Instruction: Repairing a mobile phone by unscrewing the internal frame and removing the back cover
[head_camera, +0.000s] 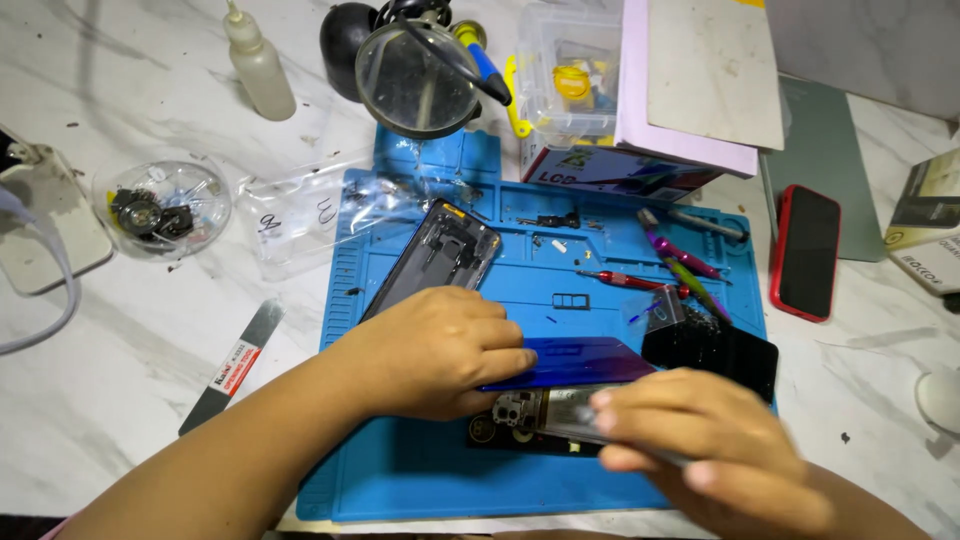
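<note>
Right hand (715, 450) sits closest to my view, blurred, fingers curled around a thin metal tool (585, 428) whose tip lies over the opened phone (530, 412); I read it as a pinch grip on that tool, though blur hides the exact finger hold. Left hand (440, 350) lies flat, palm down, fingers pressed on the blue-purple back cover (575, 362), which is lifted at an angle off the phone, pinning it in place; not clenched, just pressing. Phone lies near the front middle of the blue work mat (420, 480), camera module and board exposed. Just behind the left hand I see a grey phone frame (440, 255) tilted on the mat. Right of the cover, a dark screen panel (715, 355) lies at the mat's edge. Further back on the mat: red screwdriver (625, 280) and tweezers (685, 265). Off the mat, a red-cased phone (805, 250) lies to the right, a metal pry blade (235, 365) to the left, a clear dish of small parts (160, 208) at far left, a magnifier lens (418, 78) and a squeeze bottle (258, 65) at the back.
</note>
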